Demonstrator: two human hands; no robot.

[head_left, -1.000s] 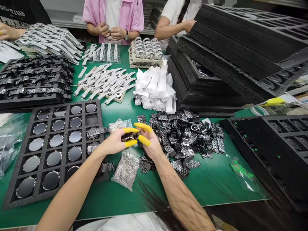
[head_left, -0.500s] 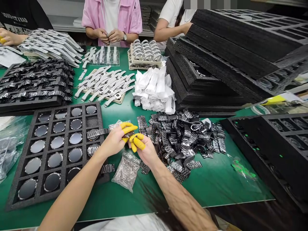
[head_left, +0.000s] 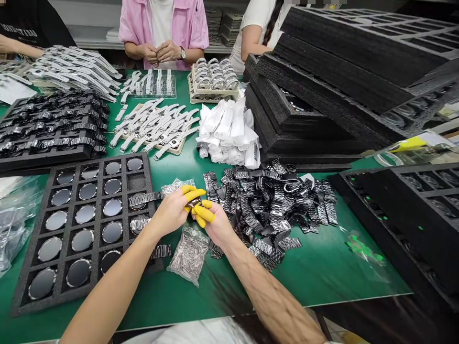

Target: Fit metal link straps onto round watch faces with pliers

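Observation:
My left hand (head_left: 172, 209) and my right hand (head_left: 219, 223) meet over the middle of the table, yellow finger cots on their fingers. Between their fingertips they grip a small, dark, shiny watch case (head_left: 194, 203), largely covered by the fingers. Just below lies a clear bag of thin metal pins (head_left: 189, 254), and part of another small bag (head_left: 176, 186) shows behind my left hand. To the left, a black foam tray (head_left: 139, 183) holds round watch heads, some with black metal links attached. Right of my hands spreads a heap of black metal watch bands (head_left: 276, 205).
White wrapped bundles (head_left: 229, 126) and white-strapped watches (head_left: 154, 126) stand farther back. Stacked black foam trays (head_left: 344, 62) rise at the right; another tray (head_left: 387, 210) lies nearer. Black-banded watches (head_left: 53, 124) fill a tray at left. Co-workers sit across the table (head_left: 315, 282).
My fingers have shifted slightly around the watch case, showing more of its dark surface. At the far left, the co-worker's hand has moved out of view. The whole view has shifted a little.

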